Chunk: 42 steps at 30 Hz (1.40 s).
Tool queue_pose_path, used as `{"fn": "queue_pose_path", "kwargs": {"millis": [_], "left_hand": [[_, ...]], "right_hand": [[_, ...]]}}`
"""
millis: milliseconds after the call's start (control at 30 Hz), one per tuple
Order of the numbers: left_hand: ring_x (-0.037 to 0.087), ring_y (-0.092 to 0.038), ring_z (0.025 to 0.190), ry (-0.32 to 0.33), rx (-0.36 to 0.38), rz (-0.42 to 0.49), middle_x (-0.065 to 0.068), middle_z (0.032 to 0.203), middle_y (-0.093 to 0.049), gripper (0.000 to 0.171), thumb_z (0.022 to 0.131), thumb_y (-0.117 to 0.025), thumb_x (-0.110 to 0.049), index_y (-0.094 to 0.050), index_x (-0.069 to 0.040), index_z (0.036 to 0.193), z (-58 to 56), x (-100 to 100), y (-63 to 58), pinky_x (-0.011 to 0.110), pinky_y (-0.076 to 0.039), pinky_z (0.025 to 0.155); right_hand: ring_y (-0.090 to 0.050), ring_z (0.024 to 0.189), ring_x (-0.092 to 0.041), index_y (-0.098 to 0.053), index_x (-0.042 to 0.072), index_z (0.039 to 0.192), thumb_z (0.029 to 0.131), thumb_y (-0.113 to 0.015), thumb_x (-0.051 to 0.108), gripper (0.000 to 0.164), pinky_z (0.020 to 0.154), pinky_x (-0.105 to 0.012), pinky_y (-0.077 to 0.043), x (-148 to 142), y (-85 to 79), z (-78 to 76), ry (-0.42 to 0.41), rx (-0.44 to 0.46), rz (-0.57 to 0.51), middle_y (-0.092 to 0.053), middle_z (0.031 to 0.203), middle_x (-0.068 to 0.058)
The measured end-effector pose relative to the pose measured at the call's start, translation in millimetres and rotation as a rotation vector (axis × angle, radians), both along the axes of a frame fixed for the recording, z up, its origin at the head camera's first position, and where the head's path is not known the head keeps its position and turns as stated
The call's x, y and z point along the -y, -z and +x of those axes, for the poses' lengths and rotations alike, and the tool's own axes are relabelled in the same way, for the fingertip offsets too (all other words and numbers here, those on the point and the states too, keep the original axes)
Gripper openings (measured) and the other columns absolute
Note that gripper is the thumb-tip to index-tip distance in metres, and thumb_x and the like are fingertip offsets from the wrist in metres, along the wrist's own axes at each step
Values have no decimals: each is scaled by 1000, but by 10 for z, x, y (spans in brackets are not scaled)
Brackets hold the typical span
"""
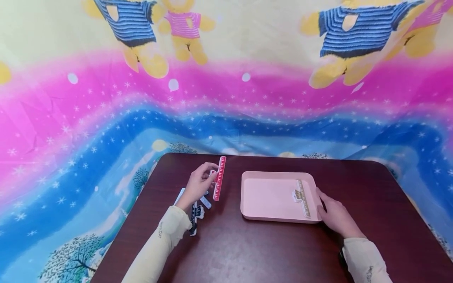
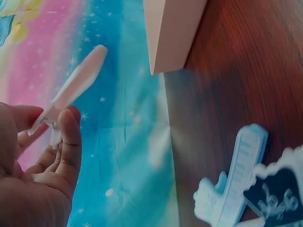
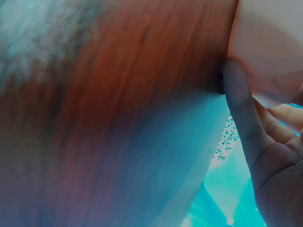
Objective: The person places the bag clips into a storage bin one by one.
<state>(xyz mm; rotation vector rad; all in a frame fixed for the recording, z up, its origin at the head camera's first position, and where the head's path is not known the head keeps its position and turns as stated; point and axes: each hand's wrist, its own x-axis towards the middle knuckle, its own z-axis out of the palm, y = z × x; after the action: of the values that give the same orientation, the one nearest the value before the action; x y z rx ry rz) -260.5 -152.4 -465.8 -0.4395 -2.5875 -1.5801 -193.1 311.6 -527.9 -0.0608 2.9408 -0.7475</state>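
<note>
My left hand (image 1: 201, 181) pinches a red music clip (image 1: 221, 177) with a piano-key pattern, raised over the table left of a pink tray (image 1: 263, 196). In the left wrist view that clip (image 2: 78, 82) appears edge-on between thumb and fingers. My right hand (image 1: 336, 215) grips the tray at its right side near the front corner, thumb (image 3: 238, 85) against the wall. Inside the tray, toward its right end, lies a gold-patterned music clip (image 1: 303, 198). Below my left forearm are a black music clip (image 1: 193, 218) and a light blue one (image 1: 205, 202), partly hidden.
All of this is on a dark brown wooden table (image 1: 244, 251) with rounded corners. Behind it hangs a colourful cloth (image 1: 226, 86) with bears and snowflakes. Another pale clip end (image 1: 180, 195) shows beside the left wrist.
</note>
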Motion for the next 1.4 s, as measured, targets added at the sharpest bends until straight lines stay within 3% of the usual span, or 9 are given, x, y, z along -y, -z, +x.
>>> {"fn": "queue_pose_path", "kwargs": {"millis": [233,433,567,700,967,1200,1400], "left_hand": [[34,-73,79,-5,32,78,12,100,-67,15,104,-65,-21,-65,-15,117,2,-3,17,35,-63,69],[30,-74,87,31,116,151,15,114,-66,29,98,-74,-21,-63,-12,123,-15,29,41,34,-62,75],[23,-70,87,47,147,150,10,118,-64,40,92,-81,-20,-61,-15,126,-14,56,53,28,-56,71],[28,-69,92,66,153,137,10,119,-64,43,90,-83,-21,-61,-18,127,-6,53,31,29,-56,72],[21,-69,99,56,111,47,7,112,-71,43,83,-89,-28,-69,-22,120,-22,-3,-39,43,-59,96],[22,-70,94,89,50,-2,1,102,-72,42,79,-92,-32,-72,-23,115,-70,-138,-111,37,-59,86],[24,-71,93,120,-4,-19,-2,99,-74,41,78,-93,-30,-73,-22,114,-145,-350,-145,42,-59,86]], "right_hand": [[-46,135,-55,-22,-2,162,103,-58,16,71,107,-70,-41,-2,4,5,1,0,-5,-36,156,-38],[-48,134,-54,-25,-4,160,103,-56,15,68,105,-68,-44,0,11,9,-12,-30,0,-39,155,-37],[-47,135,-55,-26,-4,160,103,-56,15,68,105,-69,-44,1,13,12,-13,-32,0,-39,154,-38],[-47,134,-55,-25,-4,160,103,-57,15,68,105,-69,-43,-8,18,8,-11,-31,5,-39,154,-38],[-48,133,-55,-25,-3,161,103,-56,15,69,104,-69,-44,-21,21,1,-16,-36,7,-39,154,-38],[-47,135,-55,-25,-4,160,103,-56,14,68,105,-69,-43,-3,12,0,-14,-40,17,-39,154,-38],[-47,135,-55,-25,-4,160,103,-56,15,68,105,-68,-43,1,11,-6,-13,-29,18,-39,154,-38]]}}
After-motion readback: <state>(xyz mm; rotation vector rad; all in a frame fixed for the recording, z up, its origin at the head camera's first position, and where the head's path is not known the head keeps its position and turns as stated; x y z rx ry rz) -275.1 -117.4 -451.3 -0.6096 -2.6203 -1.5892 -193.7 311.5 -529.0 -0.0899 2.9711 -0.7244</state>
